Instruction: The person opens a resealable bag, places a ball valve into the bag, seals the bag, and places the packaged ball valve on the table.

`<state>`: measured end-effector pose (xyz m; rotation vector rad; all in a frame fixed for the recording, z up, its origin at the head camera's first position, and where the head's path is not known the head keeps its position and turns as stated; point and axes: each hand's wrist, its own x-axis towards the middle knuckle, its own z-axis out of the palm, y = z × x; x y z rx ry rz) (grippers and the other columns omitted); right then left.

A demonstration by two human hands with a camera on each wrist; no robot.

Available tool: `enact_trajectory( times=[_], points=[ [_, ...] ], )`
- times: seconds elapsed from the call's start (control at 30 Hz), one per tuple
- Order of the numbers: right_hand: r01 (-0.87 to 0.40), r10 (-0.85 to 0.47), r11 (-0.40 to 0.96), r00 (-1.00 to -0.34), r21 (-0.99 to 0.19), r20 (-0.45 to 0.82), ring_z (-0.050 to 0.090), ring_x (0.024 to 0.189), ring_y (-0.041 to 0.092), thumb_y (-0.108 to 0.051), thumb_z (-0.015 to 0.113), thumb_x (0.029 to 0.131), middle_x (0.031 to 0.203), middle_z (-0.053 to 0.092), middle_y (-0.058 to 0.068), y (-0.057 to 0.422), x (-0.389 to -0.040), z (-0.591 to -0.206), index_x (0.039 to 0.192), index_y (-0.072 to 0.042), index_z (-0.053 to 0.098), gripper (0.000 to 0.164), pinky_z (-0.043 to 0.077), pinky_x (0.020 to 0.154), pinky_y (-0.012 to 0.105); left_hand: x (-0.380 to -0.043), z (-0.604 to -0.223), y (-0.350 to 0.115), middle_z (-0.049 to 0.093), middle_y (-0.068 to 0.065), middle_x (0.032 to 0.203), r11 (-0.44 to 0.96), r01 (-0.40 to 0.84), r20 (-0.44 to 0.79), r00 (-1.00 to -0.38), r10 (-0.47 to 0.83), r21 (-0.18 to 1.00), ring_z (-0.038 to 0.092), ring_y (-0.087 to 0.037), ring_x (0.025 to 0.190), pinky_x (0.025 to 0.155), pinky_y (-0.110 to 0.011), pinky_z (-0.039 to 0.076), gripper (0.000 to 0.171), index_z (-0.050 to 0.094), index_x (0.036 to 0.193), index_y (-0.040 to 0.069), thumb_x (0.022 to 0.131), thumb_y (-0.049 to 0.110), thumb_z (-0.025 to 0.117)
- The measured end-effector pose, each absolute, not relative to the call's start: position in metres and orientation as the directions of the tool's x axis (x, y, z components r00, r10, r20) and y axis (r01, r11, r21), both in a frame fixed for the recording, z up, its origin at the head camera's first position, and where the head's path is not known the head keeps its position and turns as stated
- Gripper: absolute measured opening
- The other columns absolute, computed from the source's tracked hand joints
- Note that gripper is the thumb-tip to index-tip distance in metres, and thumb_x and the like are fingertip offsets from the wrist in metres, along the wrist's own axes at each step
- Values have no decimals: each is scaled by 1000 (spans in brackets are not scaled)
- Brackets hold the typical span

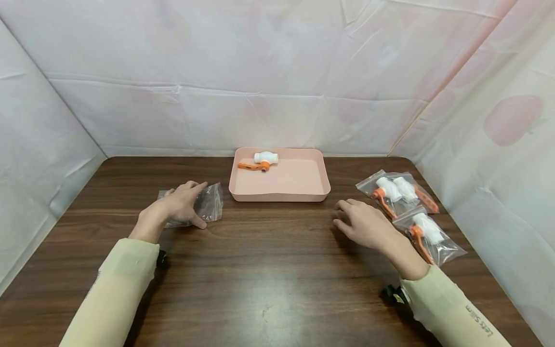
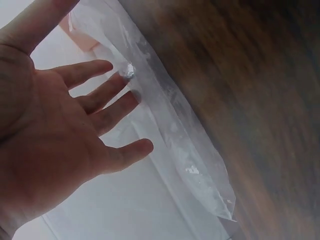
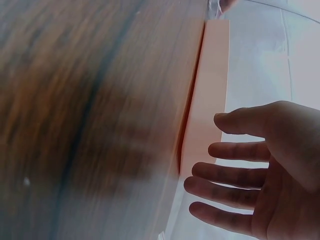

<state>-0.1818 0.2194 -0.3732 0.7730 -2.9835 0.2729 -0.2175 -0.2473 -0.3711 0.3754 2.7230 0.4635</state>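
Observation:
A clear plastic bag (image 1: 211,202) lies on the left of the table, and my left hand (image 1: 179,202) is spread over it. In the left wrist view the fingers (image 2: 112,112) are apart and overlap the crinkled bag (image 2: 175,120). My right hand (image 1: 364,224) hovers over the table right of centre, its fingers (image 3: 230,175) loosely extended and holding nothing. It is close to two clear bags at the right: one (image 1: 405,206) has two white valves with orange handles, the nearer one (image 1: 446,250) a single such valve (image 1: 427,229).
A pink tray (image 1: 282,197) stands at the back centre of the dark wooden table (image 1: 269,270). A white valve with an orange handle (image 1: 266,158) lies in its back left part. Pale curtains (image 1: 260,72) enclose the back and both sides.

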Motion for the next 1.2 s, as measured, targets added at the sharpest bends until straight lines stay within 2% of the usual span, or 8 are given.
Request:
enact_trajectory(
  times=[0.37,0.6,0.7,0.93,1.2],
  points=[
    [-490,-478,855,-872,-169,105,67,86,26,-26,74,95,101,69,8,217,-181,-373,113,-8,68,26,54,68,50,-213,-369,-243,32,-33,145,901,207,-241,-919,313,382,30,-53,137,112,-72,13,122,21,157,-11,73,38,95],
    [-497,-483,850,-868,-177,116,68,87,27,-26,74,95,103,70,8,215,-180,-374,113,-8,68,26,55,68,50,-209,-367,-240,34,-32,140,884,228,-178,-930,322,409,34,-48,128,106,-64,32,113,33,152,-9,70,36,96],
    [-506,-490,843,-862,-183,126,69,89,28,-26,73,96,103,70,9,214,-180,-373,114,-7,68,27,55,69,50,-207,-368,-239,36,-32,141,869,238,-154,-931,332,433,33,-47,127,106,-62,33,108,35,149,-10,71,33,96],
    [-534,-510,823,-845,-194,164,69,87,25,-24,74,95,99,70,6,211,-181,-372,110,-9,69,22,55,69,47,-203,-368,-236,48,-29,133,841,286,-75,-931,357,459,38,-45,121,103,-58,36,101,39,144,-12,71,27,97],
    [-548,-519,808,-836,-215,179,69,87,24,-23,74,95,98,71,6,208,-181,-371,109,-8,69,21,55,71,47,-198,-363,-230,49,-27,133,802,322,-17,-924,382,502,45,-42,124,106,-57,38,93,42,141,-10,73,24,95]
  ],
)
